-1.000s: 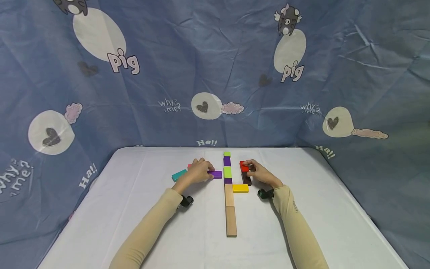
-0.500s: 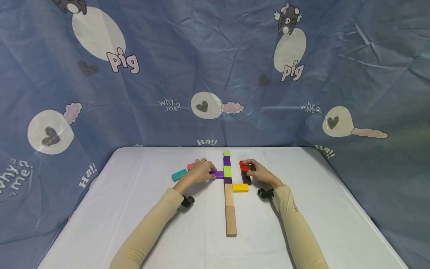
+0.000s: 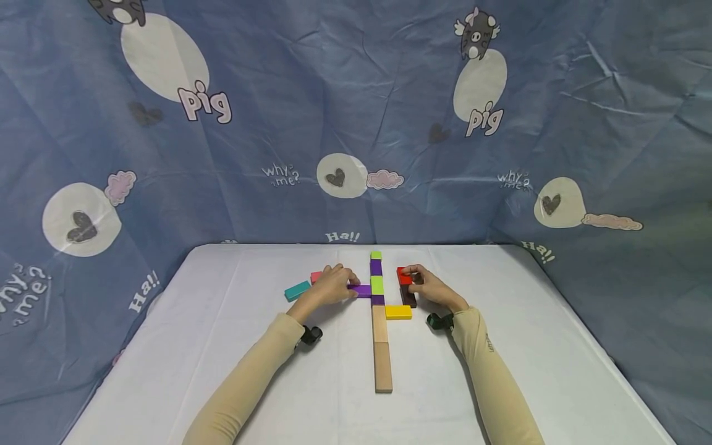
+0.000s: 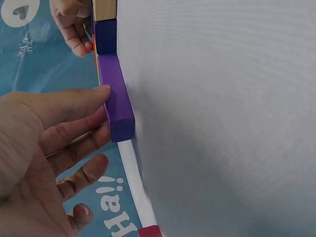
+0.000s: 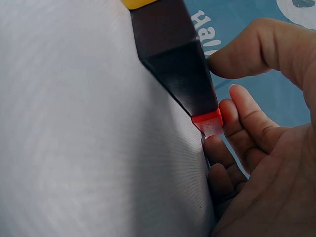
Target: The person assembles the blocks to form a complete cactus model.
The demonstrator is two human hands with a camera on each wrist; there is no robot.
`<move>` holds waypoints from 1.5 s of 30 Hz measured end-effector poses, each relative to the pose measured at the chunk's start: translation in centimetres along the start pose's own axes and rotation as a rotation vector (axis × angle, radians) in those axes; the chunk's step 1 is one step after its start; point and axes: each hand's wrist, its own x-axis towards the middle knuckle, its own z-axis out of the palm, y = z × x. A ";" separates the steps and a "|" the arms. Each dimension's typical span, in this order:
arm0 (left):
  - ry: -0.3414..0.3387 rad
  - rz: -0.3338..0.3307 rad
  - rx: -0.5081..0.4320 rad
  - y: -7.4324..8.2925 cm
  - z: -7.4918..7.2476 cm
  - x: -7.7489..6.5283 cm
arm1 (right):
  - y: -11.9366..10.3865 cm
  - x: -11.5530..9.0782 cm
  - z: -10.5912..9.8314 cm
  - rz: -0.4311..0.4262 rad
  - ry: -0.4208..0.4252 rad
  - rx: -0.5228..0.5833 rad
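Note:
Between thumb and fingers, my left hand (image 3: 331, 284) pinches a purple block (image 4: 116, 96) lying flat on the table. Its right end touches the side of a straight column, at a lime green block (image 3: 377, 285) and a dark purple block (image 3: 377, 300). My right hand (image 3: 436, 289) is curled at a red block (image 3: 404, 276), fingers on it. Its thumb touches the edge of the dark brown block (image 5: 173, 69) lined up against the red one. How firmly these fingers grip is hard to tell.
Two plain wooden blocks (image 3: 382, 367) extend the column toward me. A yellow block (image 3: 398, 312) sticks out from its right side. Left of the left hand lie a teal block (image 3: 297, 291) and a partly hidden pink block (image 3: 316, 277). White cloth covers the table (image 3: 267, 383).
My left hand has slid the purple block a little to the right, closing the small gap to the column. The right hand stays where it was.

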 end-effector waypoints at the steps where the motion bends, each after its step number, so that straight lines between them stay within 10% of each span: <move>1: -0.001 0.000 0.001 0.0 0.0 0.0 | 0.0 0.0 0.0 -0.001 0.003 0.001; 9: 0.113 -0.065 -0.046 -0.5 -0.3 0.0 | -0.3 -0.3 0.1 -0.015 -0.007 -0.004; 18: 0.342 -0.336 -0.067 -1.7 -2.7 -0.5 | 0.4 0.0 0.1 -0.028 0.006 0.007; 28: 0.161 -0.498 0.052 -3.0 -3.8 -2.0 | 0.2 0.0 0.0 -0.043 -0.001 0.007; 45: -0.131 -0.437 0.124 -4.6 -5.5 -4.7 | 0.3 0.0 -0.1 -0.051 0.002 -0.008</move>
